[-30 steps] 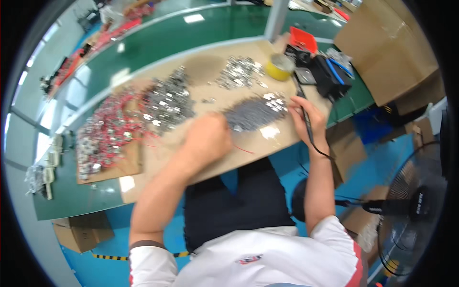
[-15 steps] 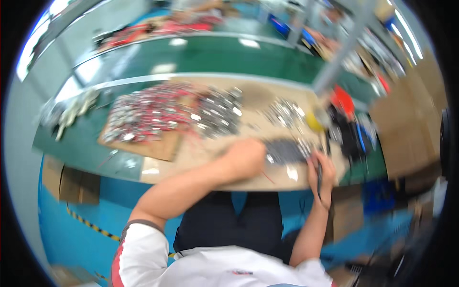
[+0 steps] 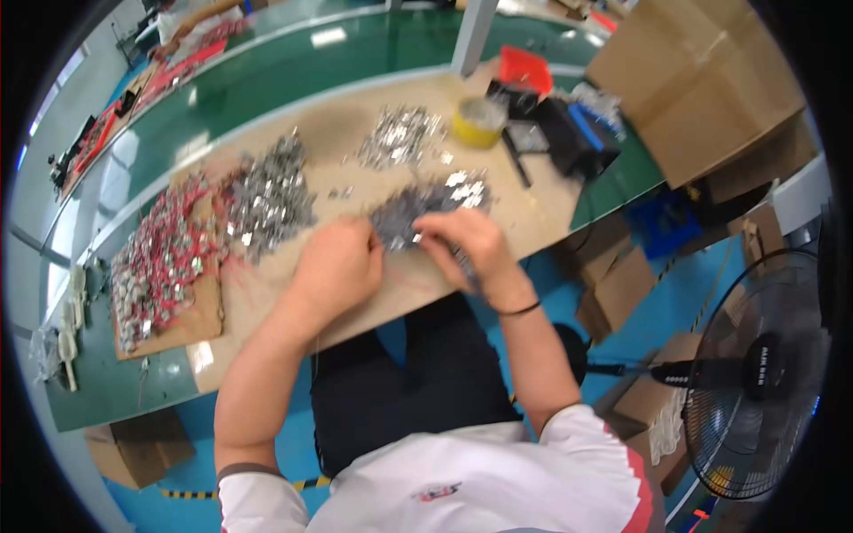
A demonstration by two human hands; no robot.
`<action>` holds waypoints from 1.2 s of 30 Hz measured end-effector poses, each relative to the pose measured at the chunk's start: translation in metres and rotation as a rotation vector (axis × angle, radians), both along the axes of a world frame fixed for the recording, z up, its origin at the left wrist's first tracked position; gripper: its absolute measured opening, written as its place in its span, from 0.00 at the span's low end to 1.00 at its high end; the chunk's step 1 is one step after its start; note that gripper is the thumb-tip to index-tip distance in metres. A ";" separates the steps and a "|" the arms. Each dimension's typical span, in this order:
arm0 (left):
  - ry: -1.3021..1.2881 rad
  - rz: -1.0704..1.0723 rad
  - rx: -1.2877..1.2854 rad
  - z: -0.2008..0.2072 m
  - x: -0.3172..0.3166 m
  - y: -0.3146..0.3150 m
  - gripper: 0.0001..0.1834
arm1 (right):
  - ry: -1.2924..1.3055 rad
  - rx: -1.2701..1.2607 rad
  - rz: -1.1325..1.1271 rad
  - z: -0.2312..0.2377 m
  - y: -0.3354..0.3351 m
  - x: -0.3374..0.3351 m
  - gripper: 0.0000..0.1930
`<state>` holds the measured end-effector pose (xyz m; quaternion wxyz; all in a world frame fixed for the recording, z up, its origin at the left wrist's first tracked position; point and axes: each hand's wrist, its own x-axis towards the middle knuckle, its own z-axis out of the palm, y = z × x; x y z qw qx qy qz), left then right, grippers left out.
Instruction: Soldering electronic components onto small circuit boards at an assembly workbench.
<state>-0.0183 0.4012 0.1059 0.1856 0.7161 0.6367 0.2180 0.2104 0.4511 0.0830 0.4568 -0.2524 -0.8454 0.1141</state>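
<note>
My left hand (image 3: 339, 265) is closed in a loose fist over the near side of the board; what its fingers hold, if anything, is hidden. Thin red wires (image 3: 404, 282) lie faintly between it and my right hand (image 3: 473, 249). The thumb and forefinger of my right hand pinch a small shiny metal piece at the edge of a dark grey heap of small parts (image 3: 391, 218). A slim dark tool (image 3: 464, 265) shows partly under that palm. Bright silvery pieces (image 3: 466, 188) lie at the heap's far right.
Left on the board are a pile of red-wired parts (image 3: 169, 258) and a grey metal heap (image 3: 271, 191). Silvery pieces (image 3: 400, 135), a yellow tape roll (image 3: 480, 120), a red scoop-like container (image 3: 524, 71) and a black device (image 3: 573, 138) stand farther back. A fan (image 3: 760, 373) stands right.
The view has swung to the right, bringing the fan into sight. My right hand has come from the heap's right end toward my left hand, and its fingertips now pinch a metal piece.
</note>
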 end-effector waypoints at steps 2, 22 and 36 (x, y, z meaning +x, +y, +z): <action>0.010 -0.091 0.137 0.005 0.006 0.007 0.08 | -0.012 0.007 -0.047 0.002 0.002 0.007 0.17; 0.115 -0.010 0.174 -0.002 -0.012 0.016 0.09 | 0.023 -0.067 0.027 -0.005 0.000 0.005 0.17; -0.367 -0.182 0.418 -0.001 0.017 0.011 0.05 | 0.659 -0.311 -0.082 -0.034 -0.024 0.034 0.09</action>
